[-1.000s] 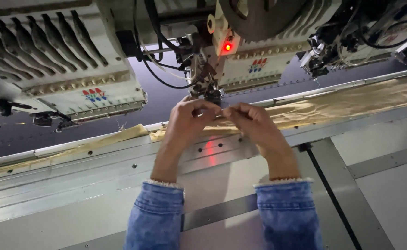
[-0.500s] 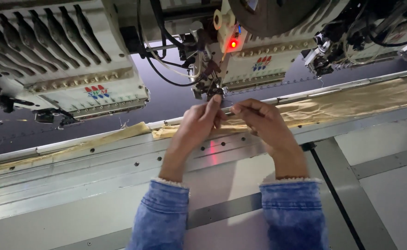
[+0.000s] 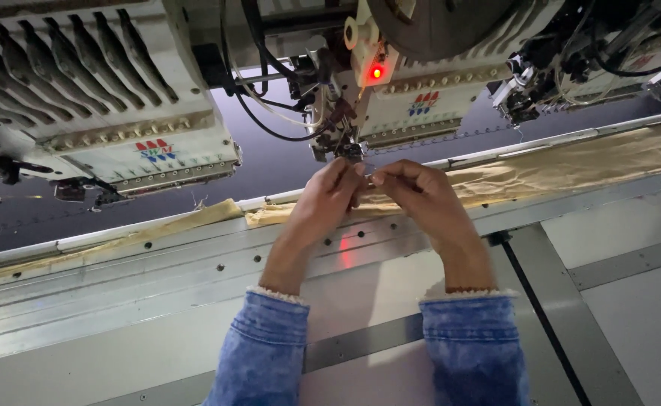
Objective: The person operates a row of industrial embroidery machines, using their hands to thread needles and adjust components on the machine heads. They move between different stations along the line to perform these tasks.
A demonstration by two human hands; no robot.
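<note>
Both your hands are sitting slightly lower than a moment ago, just under the needle assembly [image 3: 341,143] at upper centre. Your left hand [image 3: 329,197] and right hand [image 3: 419,197] are pinching something tiny [image 3: 368,170] between narrowed fingertips; what it is stays unclear. Gold fabric [image 3: 571,162] is running behind them.

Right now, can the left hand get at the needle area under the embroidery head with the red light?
Probably yes. The left hand is already raised to the needle area just below the red light, its fingertips close beside the right hand. Nothing visible lies between; only dangling cables hang off to its left.
</note>
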